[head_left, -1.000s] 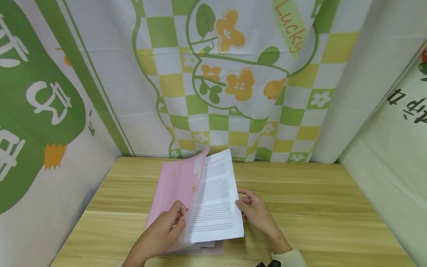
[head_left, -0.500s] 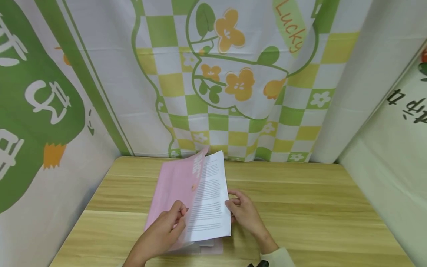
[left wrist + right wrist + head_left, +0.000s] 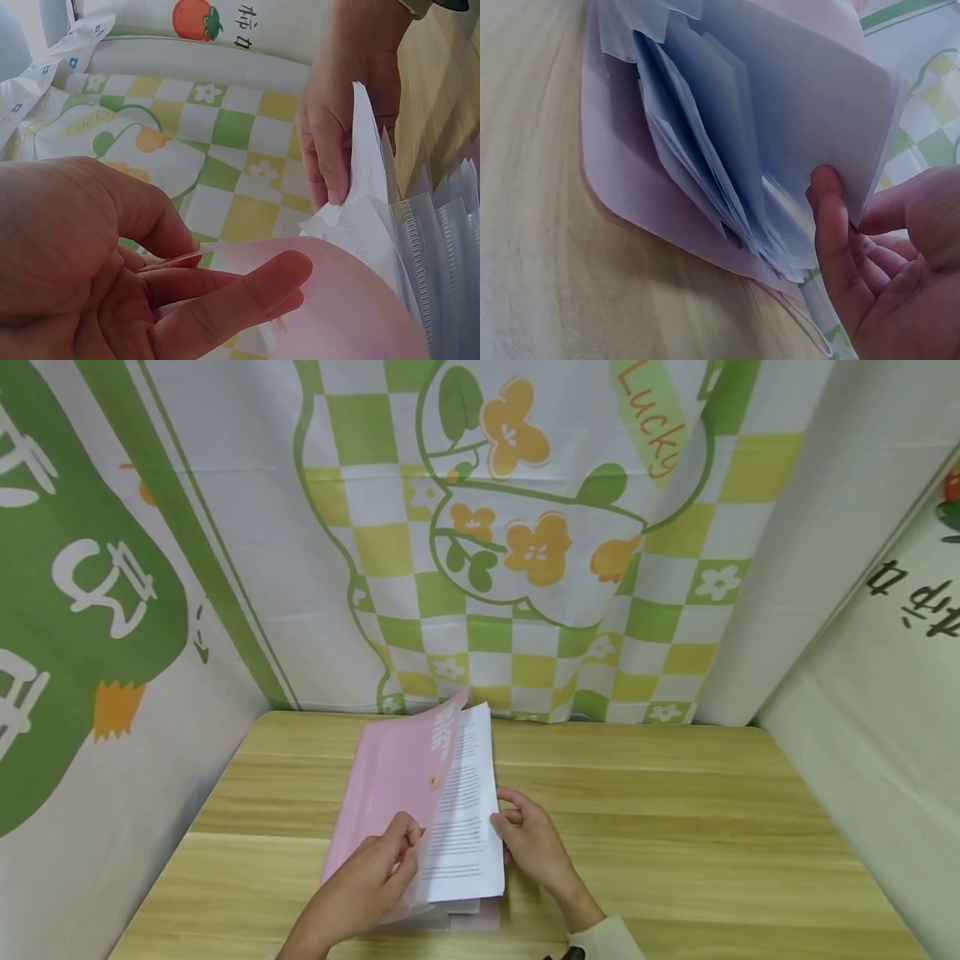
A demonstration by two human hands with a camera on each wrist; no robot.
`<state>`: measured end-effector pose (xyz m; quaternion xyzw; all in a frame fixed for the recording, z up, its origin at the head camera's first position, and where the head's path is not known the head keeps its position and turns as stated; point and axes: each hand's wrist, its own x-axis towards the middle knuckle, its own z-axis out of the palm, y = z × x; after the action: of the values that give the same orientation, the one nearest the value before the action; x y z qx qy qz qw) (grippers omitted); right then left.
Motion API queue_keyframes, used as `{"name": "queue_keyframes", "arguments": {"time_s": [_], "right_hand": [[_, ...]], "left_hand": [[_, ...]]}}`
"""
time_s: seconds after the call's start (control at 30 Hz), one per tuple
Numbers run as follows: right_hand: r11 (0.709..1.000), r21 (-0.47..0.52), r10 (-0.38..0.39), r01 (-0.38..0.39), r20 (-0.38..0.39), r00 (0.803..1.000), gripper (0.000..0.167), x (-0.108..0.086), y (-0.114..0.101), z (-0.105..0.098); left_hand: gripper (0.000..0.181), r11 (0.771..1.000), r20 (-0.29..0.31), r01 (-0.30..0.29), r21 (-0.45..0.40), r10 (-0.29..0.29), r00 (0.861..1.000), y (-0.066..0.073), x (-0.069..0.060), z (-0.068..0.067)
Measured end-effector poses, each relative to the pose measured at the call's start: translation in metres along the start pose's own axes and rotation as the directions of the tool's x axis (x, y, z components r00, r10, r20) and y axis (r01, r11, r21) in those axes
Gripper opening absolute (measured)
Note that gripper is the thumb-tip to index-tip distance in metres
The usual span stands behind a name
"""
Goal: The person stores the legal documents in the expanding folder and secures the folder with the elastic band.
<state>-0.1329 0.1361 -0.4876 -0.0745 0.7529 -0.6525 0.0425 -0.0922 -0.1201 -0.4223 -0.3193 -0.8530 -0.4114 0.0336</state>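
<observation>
A pink document folder (image 3: 390,768) lies on the wooden table with its front cover lifted. My left hand (image 3: 363,881) pinches the free edge of that cover between thumb and fingers. Printed white sheets (image 3: 467,839) stand partly out of the folder on its right side. At their outer edge my right hand (image 3: 534,843) grips them, thumb on the near face and fingers behind. Clear pocket dividers (image 3: 427,255) show beside the sheets in the left wrist view. The right wrist view shows more papers (image 3: 697,150) between the dividers and the pink back cover (image 3: 604,142).
A wooden table (image 3: 675,827) extends to both sides of the folder. Behind it hangs a green, yellow and white checked cloth (image 3: 532,635). Printed cloth walls (image 3: 885,735) enclose the left and right. A thin cord loop (image 3: 806,319) hangs from the folder.
My right hand has moved left together with the sheets, so less of them sticks out past the pink cover. My left hand stays at the cover's edge.
</observation>
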Motion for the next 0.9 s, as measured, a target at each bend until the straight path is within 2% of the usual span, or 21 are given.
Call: {"name": "queue_keyframes", "arguments": {"time_s": [0.23,0.33,0.53,0.73,0.9], "right_hand": [[0.996,-0.087,0.033,-0.036,-0.033,0.999,0.036,0.003,-0.002,-0.003],[0.995,-0.08,0.05,-0.051,-0.01,0.999,0.035,0.008,-0.004,-0.01],[0.991,-0.024,0.133,-0.133,0.023,0.991,0.04,0.018,-0.008,-0.017],[0.995,-0.042,0.095,-0.094,0.017,0.995,0.039,0.023,-0.008,-0.013],[0.996,-0.044,0.072,-0.071,0.031,0.997,0.038,0.023,-0.008,-0.008]], "left_hand": [[0.018,1.0,0.009,0.018,-0.002,-0.018,1.0,0.0,0.0,0.0],[0.019,1.0,0.003,0.001,0.001,-0.001,1.0,-0.001,0.0,0.0],[0.019,1.0,0.005,-0.003,0.001,0.003,1.0,-0.001,-0.001,0.001],[0.018,1.0,0.009,-0.017,-0.013,0.017,1.0,-0.001,0.0,0.001],[0.018,1.0,-0.005,-0.019,0.01,0.019,1.0,0.0,-0.001,0.0]]}}
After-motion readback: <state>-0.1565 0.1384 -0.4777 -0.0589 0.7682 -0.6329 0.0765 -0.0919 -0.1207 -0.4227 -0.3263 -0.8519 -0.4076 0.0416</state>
